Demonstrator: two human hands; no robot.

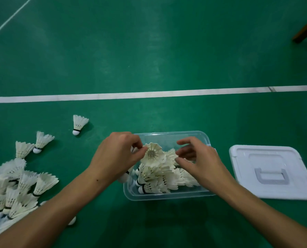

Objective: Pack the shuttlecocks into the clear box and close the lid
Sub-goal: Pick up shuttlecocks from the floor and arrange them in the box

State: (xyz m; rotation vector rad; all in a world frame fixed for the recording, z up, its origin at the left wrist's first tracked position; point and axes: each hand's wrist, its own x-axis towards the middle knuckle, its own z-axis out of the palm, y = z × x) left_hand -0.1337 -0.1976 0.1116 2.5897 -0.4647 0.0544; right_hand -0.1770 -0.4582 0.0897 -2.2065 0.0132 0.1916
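The clear box [168, 196] sits on the green floor just in front of me, holding several white shuttlecocks [159, 179]. My left hand [116, 154] pinches the feather rim of one upright shuttlecock [151, 154] over the box. On the other side of that shuttlecock, my right hand [195, 158] hovers over the box's right half with fingers spread, fingertips near the feathers. The box's white lid [270, 170] lies flat on the floor to the right, handle up.
A pile of loose shuttlecocks [14, 187] lies on the floor at the left, with three singles [78, 124] farther out. A white court line [149, 93] crosses beyond the box. A brown wooden leg [306, 29] shows at the top right.
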